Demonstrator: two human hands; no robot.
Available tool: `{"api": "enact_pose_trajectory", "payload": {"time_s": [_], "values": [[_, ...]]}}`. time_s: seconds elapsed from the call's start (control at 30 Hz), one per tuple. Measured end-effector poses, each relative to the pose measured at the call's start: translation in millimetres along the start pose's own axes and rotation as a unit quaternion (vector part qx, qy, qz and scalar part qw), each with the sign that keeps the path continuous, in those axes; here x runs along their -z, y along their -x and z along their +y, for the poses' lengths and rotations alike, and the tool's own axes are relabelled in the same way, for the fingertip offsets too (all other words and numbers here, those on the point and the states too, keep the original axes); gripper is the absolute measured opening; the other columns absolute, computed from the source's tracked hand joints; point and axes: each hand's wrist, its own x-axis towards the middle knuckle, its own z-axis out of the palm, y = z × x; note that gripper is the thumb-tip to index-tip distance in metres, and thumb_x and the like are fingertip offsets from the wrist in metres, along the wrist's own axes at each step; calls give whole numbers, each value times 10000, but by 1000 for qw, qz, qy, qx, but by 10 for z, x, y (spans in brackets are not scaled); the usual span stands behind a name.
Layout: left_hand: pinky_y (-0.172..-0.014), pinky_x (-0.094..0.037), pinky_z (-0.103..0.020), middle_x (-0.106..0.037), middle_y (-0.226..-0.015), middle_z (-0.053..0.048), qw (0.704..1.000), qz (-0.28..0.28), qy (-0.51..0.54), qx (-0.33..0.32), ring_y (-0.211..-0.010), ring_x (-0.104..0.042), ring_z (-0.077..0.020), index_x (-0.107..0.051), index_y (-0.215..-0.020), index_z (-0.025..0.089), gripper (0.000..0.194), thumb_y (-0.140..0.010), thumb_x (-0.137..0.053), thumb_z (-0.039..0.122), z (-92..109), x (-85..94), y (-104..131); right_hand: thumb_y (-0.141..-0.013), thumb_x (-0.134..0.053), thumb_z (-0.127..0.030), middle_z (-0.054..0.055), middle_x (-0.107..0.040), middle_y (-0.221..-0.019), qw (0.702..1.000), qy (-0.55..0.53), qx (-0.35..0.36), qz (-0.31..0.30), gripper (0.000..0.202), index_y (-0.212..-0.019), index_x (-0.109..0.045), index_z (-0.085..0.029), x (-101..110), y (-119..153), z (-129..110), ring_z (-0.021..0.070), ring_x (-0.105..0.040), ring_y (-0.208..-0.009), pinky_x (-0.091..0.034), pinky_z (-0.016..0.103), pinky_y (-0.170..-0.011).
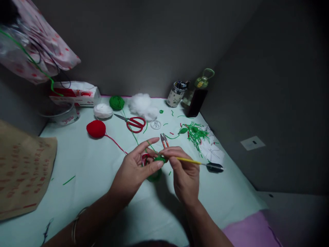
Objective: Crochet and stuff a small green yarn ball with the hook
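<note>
grey walls (128,44) back a pale counter (95,168); above it, the left hand (135,163) lightly pinches green yarnwork (159,159), probably soft, best held by its edge; the right hand (186,175) clasps a slim yellow tool (189,160).

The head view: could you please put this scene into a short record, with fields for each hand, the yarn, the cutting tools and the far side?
Left hand: pinching a green crochet piece
Right hand: holding a yellow-handled crochet hook, tip hidden
Yarn: red ball nearest, then white ball, then green ball
Cutting tools: red-handled scissors; orange-handled thread snips
Far side: white stuffing, pen cup
Clippings: mostly green, heaped at right
</note>
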Motion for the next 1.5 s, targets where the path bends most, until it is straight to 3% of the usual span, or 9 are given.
{"api": "enact_pose_trajectory", "payload": {"time_s": [0.17, 0.37, 0.7, 0.87, 1.03, 1.2, 1.3, 1.43, 1.5], "values": [[-745, -516, -275, -739, -924, -31, 997, -69, -42, 2, -802, -656, -151, -698, -1287, 240, 453, -846, -784, 295, 74, 10, -8, -932, -702, -363, 15, -710, -874, 993, -96, -66, 9, 126, -918, -780, -265, 90, -56, -1, 155, -646, -853, -523, 292, -775], [-1023, -519, -359, -749, -1263, -51, 978, -84, -126, -147, -1165, -674, -227, -813, -1042, 280, 253, -876, -679, 143, 355, 315, 4, -908, -701, -473, -47, -504, -697, 975, -205, -77, -41, 237, -807, -652, -264, 432, -107, -321, 94, -428, -501, -461, 262, -546], [-1034, -501, -459, -759, -1185, -124, 865, 87, -433, -237, -1140, -677, -314, -742, -1087, 171, 369, -756, -584, 211, 1033, 910, -164, -780, -824, -466, -6, -543, -675, 994, -80, 71, -31, 260, -780, -647, -276, 776, 204, -857, 139, -471, -500, -501, 332, -524], [-1060, -437, -480, -775, -1130, -130, 810, 106, -538, -209, -1158, -642, -368, -785, -1006, 190, 365, -669, -664, 261, 724, 790, 70, -857, -751, -362, -65, -370, -535, 967, -221, 114, -59, 192, -737, -627, -278, 974, 588, -928, 78, -226, -360, -293, 240, -334], [-887, -547, -354, -814, -1090, -42, 809, 22, -563, -169, -975, -737, -281, -793, -1100, 285, 421, -763, -554, 204, 213, 687, 571, -881, -700, -435, -1, -503, -609, 958, -212, -28, -192, 278, -693, -651, -236, 805, 905, -619, 129, -460, -513, -371, 262, -476], [-1102, -441, -401, -714, -1351, -93, 807, 32, -552, -210, -1286, -627, -312, -758, -1144, 269, 362, -840, -564, 240, -170, 831, 828, -794, -801, -457, -16, -533, -630, 941, -279, -85, -171, 314, -679, -672, -195, 651, 1082, -394, 101, -475, -534, -381, 246, -537], [-900, -569, -398, -666, -1411, -127, 809, 50, -553, -193, -1043, -745, -309, -733, -1175, 258, 364, -859, -557, 293, -293, 977, 915, -771, -830, -466, -3, -562, -660, 934, -271, -191, -129, 343, -698, -686, -163, 508, 1121, -263, 99, -493, -577, -376, 227, -562], [-898, -508, -483, -806, -960, -92, 735, 127, -649, -150, -923, -714, -374, -786, -1045, 267, 297, -797, -666, 379, -253, 995, 1074, -739, -863, -470, 12, -591, -670, 926, -250, -267, -92, 376, -775, -719, -124, 357, 1032, -188, 85, -467, -586, -347, 202, -557], [-876, -487, -442, -781, -913, -81, 756, 146, -608, -193, -919, -684, -341, -779, -1071, 275, 316, -895, -578, 443, -196, 816, 1188, -721, -875, -473, 7, -586, -671, 930, -248, -255, -89, 386, -777, -719, -123, 337, 968, -239, 79, -445, -577, -331, 202, -548]]}}
